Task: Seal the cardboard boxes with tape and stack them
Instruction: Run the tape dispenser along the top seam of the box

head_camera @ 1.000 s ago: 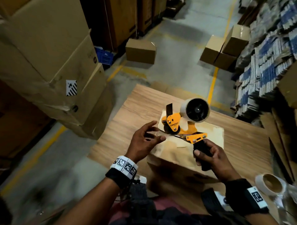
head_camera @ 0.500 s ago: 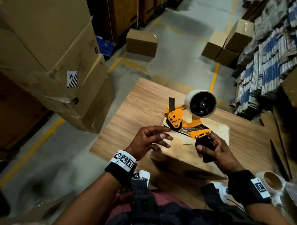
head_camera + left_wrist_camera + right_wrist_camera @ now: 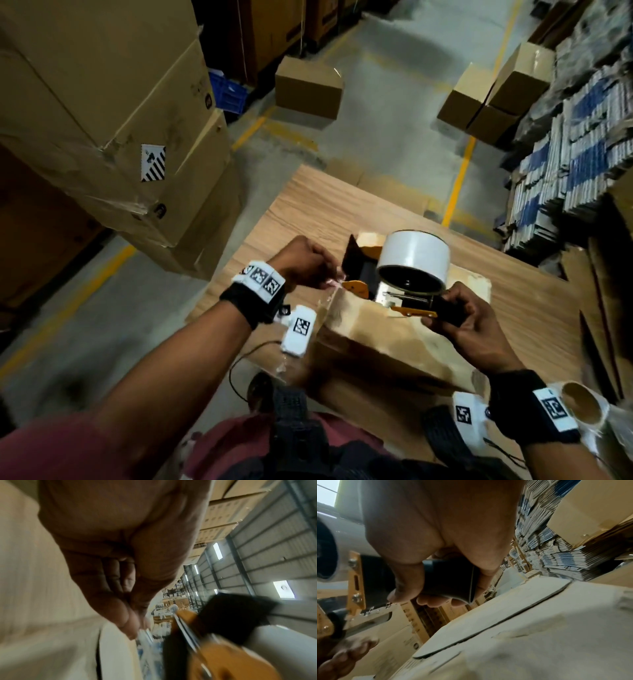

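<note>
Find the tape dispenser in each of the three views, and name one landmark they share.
Head view: tape dispenser at centre, above the cardboard box.
Left wrist view: lower right, blurred orange frame and black parts.
Right wrist view: left edge, black handle in the right hand.
Shared landmark: the dispenser's white tape roll.

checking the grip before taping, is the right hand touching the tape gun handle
Touching. The right wrist view shows the right hand with fingers and thumb wrapped around the black tape gun handle.

dim warehouse light, bright wall windows in left wrist view; motion blur, wide-angle bending at edges
</note>
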Demonstrator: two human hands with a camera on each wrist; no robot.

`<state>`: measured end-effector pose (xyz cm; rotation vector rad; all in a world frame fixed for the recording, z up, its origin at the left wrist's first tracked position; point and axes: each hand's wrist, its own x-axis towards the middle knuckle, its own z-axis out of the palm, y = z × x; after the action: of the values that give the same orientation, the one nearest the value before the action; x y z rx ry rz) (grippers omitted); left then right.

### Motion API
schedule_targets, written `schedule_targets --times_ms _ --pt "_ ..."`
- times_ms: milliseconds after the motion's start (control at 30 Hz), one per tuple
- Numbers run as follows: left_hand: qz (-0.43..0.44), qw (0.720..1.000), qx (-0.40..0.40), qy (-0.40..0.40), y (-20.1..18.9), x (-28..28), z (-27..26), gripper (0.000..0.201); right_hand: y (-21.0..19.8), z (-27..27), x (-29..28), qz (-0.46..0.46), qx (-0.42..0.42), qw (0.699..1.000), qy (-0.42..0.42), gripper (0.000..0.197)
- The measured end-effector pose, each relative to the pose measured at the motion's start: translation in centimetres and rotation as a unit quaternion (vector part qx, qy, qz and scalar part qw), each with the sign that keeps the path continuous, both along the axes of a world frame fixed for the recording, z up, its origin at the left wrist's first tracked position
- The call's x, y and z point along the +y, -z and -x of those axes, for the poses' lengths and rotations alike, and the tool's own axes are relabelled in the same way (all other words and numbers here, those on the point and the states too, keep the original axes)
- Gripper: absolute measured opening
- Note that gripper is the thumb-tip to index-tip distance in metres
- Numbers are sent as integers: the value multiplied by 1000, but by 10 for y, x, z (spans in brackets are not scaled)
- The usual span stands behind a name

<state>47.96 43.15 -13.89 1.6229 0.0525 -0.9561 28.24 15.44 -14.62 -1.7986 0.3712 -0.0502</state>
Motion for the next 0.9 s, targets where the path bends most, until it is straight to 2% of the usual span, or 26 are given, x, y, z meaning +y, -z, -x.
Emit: schedule_targets --times_ms 67,133,167,233,400,533,633,733,800,833,900 --pt "-36 999 -15 1 7 6 -26 11 4 4 -21 37 5 999 16 63" --pt "-59 998 -3 38 15 10 -42 2 0 3 -35 55 19 998 25 51" --pt "-69 996 -1 58 22 9 -46 7 1 2 -40 57 24 998 17 42" --pt "-75 995 -6 61 37 3 -49 13 6 0 -43 67 32 997 4 42" --pt "-88 994 -34 49 72 -5 -52 8 17 -5 -34 36 88 995 24 37" --pt "-65 993 -77 59 92 -8 -46 16 27 -8 -31 100 93 991 8 40" --pt "-24 992 -118 43 107 -18 -31 10 35 -9 -35 116 118 986 4 40" --pt "-34 992 -118 10 124 -29 -12 20 38 -10 -37 146 147 978 -13 42" --pt "-80 990 -119 16 121 -40 1 7 40 -11 -38 169 162 971 -35 42" --pt "-130 983 -121 50 120 -47 7 11 40 -12 -39 182 171 967 -47 42" --pt "-220 964 -79 125 123 -55 16 47 40 -14 -43 215 196 954 -70 46"
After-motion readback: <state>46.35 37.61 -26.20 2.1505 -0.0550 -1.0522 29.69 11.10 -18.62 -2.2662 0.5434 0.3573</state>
